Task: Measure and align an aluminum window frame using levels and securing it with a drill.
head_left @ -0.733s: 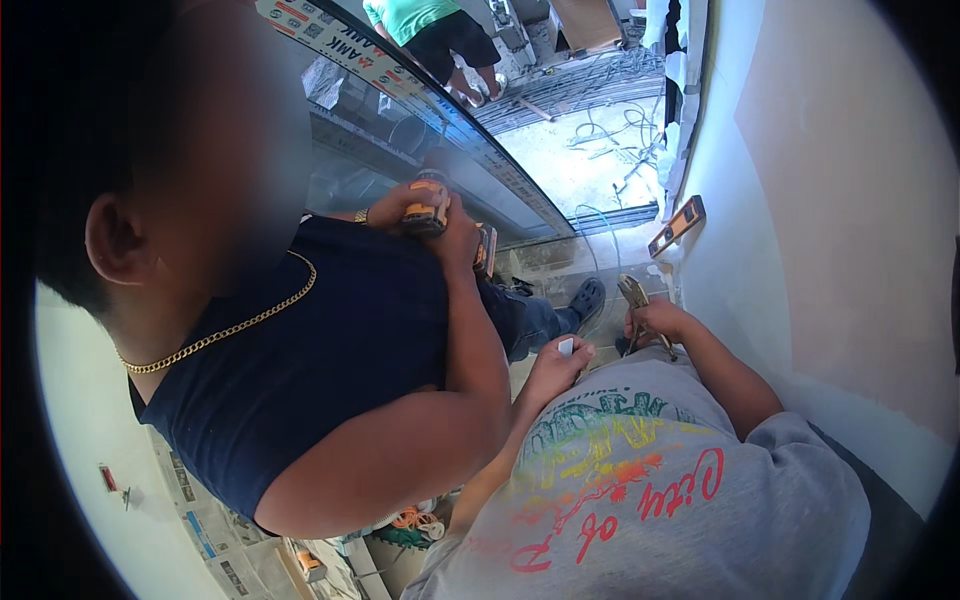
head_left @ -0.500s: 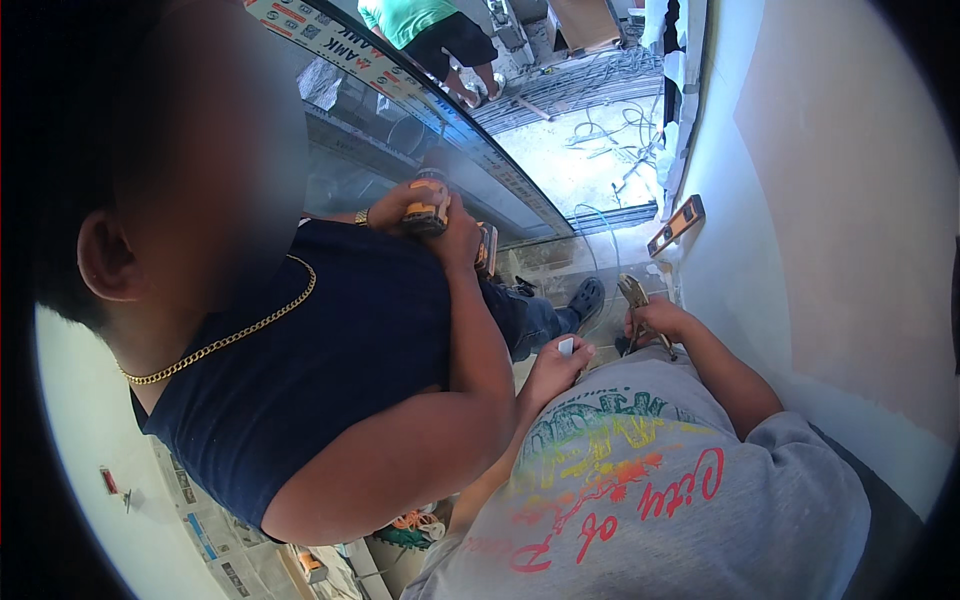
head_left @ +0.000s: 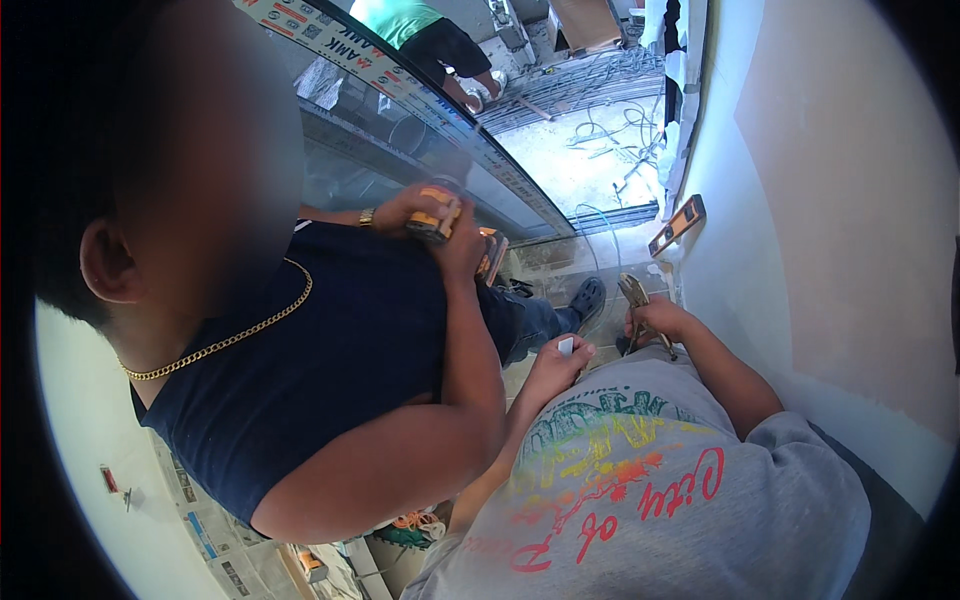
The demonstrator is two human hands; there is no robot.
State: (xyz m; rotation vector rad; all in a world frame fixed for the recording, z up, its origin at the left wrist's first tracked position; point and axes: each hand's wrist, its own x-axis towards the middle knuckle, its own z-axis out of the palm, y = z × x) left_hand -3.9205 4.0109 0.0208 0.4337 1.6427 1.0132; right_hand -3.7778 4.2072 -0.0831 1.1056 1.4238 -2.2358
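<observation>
My left hand (head_left: pixel 556 370) is closed round a small flat white piece (head_left: pixel 566 347), whose end sticks up beside the thumb, in front of my grey shirt (head_left: pixel 640 470). To its right, my right hand (head_left: pixel 662 318) grips a pair of locking pliers (head_left: pixel 634 292) with the jaws pointing away from me. The two hands are apart. On my left stands a co-worker in a dark sleeveless top (head_left: pixel 370 370), whose hands hold an orange and black power tool (head_left: pixel 434 212). Another orange and black part (head_left: pixel 490 255) shows just below that tool, partly hidden by the forearm.
A spirit level (head_left: pixel 677 226) leans against the white wall (head_left: pixel 740 250) at right. Ahead, a taped door frame (head_left: pixel 440 105) borders an opening. Beyond it are a bending person (head_left: pixel 440 45), steel bars (head_left: pixel 570 90), loose cable (head_left: pixel 620 140) and a cardboard box (head_left: pixel 585 25).
The co-worker's hands and power tool have shifted slightly to the right and down, and the arm a little left. The person outside has moved slightly. My hands have stayed in place.
</observation>
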